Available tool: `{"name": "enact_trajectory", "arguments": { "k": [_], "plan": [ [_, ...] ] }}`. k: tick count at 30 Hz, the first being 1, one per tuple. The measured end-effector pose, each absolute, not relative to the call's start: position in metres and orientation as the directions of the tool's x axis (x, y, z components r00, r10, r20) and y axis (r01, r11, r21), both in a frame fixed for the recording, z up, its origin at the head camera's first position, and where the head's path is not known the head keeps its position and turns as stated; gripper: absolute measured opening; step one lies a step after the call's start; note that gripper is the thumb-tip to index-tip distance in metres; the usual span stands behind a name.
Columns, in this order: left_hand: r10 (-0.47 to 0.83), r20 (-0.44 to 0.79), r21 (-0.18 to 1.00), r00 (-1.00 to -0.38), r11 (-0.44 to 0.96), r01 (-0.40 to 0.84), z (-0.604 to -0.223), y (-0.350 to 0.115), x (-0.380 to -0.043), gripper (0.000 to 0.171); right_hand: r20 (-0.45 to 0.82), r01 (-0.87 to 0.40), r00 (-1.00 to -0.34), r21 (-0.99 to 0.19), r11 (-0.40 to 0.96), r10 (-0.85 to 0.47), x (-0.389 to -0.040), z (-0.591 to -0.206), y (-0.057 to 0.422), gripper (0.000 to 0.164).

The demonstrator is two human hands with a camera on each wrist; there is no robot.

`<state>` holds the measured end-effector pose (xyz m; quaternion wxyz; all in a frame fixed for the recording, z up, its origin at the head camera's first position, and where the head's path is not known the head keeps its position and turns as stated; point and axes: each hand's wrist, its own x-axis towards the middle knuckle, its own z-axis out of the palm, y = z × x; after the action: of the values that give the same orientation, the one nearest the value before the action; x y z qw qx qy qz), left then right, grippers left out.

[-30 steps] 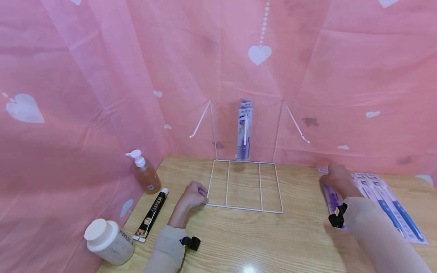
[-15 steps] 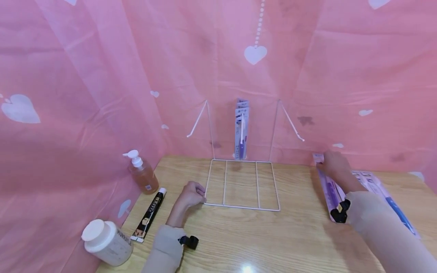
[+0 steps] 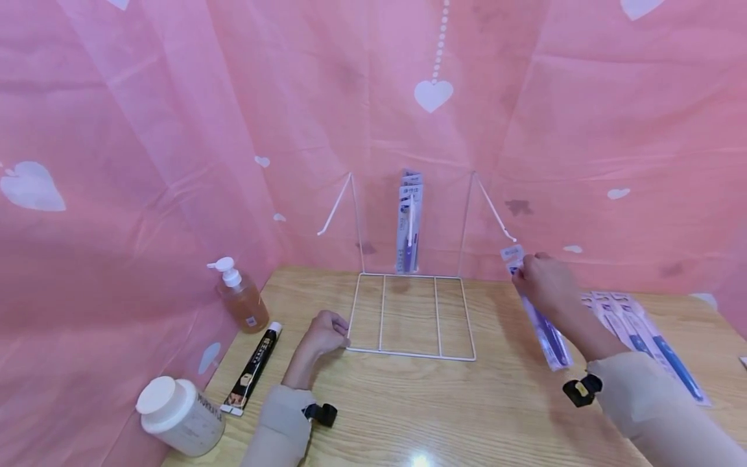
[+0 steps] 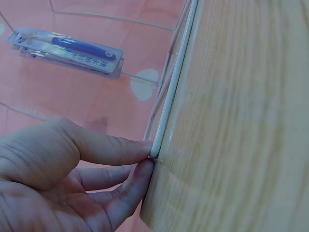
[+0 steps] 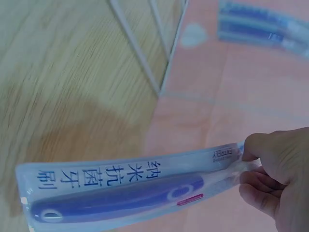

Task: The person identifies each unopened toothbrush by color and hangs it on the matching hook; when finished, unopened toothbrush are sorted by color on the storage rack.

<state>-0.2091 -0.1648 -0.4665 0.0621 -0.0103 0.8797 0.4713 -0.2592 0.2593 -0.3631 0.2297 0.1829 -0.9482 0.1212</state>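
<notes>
My right hand (image 3: 545,285) pinches a packaged purple toothbrush (image 5: 116,198) near its upper end, holding it tilted right of the white wire rack (image 3: 408,355). In the right wrist view the thumb and fingers close on the head end of the pack. At the rack's front left corner, my left hand (image 3: 325,332) pinches the wire between thumb and fingers, plain in the left wrist view. Several packaged toothbrushes (image 3: 410,224) hang from the rack's middle hook. The hooks on its left and right sides stick out bare.
Several packaged toothbrushes (image 3: 648,344) with blue handles lie on the wooden table (image 3: 373,408) at right. Along the left stand a pump bottle (image 3: 244,303) and a black toothpaste tube (image 3: 252,370); a white jar (image 3: 181,415) leans there. Pink cloth (image 3: 327,97) hangs behind.
My right hand has lifted the purple toothbrush pack from the table at right and carried it left toward the rack. The left hand stays on the rack's corner.
</notes>
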Motion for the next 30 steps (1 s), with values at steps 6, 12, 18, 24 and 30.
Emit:
{"name": "enact_trajectory", "arguments": {
  "k": [6,12,18,24,30],
  "plan": [
    [0.025,-0.131,0.827,-0.991,0.554,-0.095,-0.467,-0.167,-0.209,0.027,0.623,-0.484,-0.718,-0.129,0.866,-0.309,-0.235,-0.349,0.222,0.017],
    [0.014,-0.133,0.830,-0.991,0.547,-0.104,-0.468,-0.167,-0.209,0.027,0.701,-0.569,-0.603,-0.043,0.821,-0.381,-0.217,-0.333,0.193,0.014],
    [0.025,-0.122,0.827,-0.992,0.556,-0.088,-0.469,-0.165,-0.209,0.027,0.770,-0.650,-0.479,0.011,0.759,-0.421,-0.202,-0.318,0.174,0.011],
    [0.024,-0.131,0.826,-0.991,0.555,-0.096,-0.469,-0.164,-0.210,0.027,0.850,-0.689,-0.354,0.045,0.723,-0.391,-0.186,-0.302,0.152,0.010],
    [0.012,-0.125,0.829,-0.992,0.550,-0.098,-0.467,-0.164,-0.211,0.027,0.893,-0.732,-0.269,0.054,0.679,-0.360,-0.176,-0.288,0.130,0.007]
  ]
}}
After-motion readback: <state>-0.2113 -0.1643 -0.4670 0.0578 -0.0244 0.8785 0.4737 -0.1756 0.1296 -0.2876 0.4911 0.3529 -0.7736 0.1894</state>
